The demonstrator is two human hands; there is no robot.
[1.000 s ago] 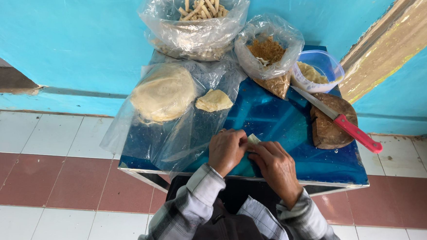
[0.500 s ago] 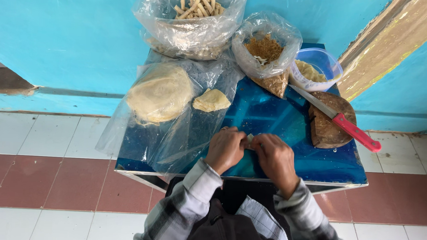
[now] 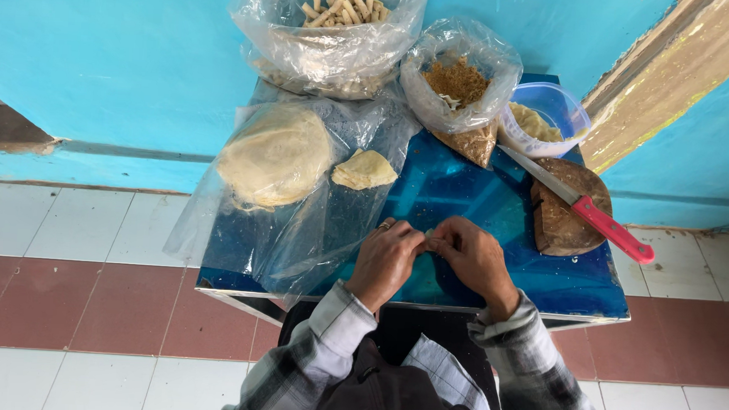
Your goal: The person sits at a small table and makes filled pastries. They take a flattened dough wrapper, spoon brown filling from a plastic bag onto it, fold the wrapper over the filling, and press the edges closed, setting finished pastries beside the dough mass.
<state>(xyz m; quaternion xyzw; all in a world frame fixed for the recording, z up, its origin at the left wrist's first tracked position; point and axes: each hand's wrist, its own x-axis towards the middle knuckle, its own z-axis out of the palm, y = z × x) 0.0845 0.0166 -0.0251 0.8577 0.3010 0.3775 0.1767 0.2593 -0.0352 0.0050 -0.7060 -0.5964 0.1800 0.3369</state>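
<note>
We've got a small blue table (image 3: 481, 199) pushed against a turquoise wall (image 3: 98, 58), and pretty much everything sits on it. Biggest thing is the clear plastic bag of pale rolled sticks (image 3: 332, 29) at the back left corner, too many to count. Next, a stack of round pale wrappers (image 3: 276, 155) lying on a loose plastic sheet (image 3: 330, 220) that hangs over the left edge. One smaller bag of brown crumbly filling (image 3: 462, 81) stands at the back edge, middle. Beside it at the back right corner, one clear plastic tub (image 3: 556, 115) with yellowish stuff inside. One round wooden board (image 3: 564, 211) sits by the right edge, with one red-handled knife (image 3: 585, 208) laid across it, the blade pointing at the tub. One folded wrapper piece (image 3: 365, 170) lies just right of the stack.

Near the front edge, our left hand (image 3: 386, 260) and right hand (image 3: 474, 256) meet fingertip to fingertip, pinching a small pale roll (image 3: 426, 235) between them. It's mostly hidden by the fingers, so we can't tell its shape. Nothing lies between the hands and the rest.
</note>
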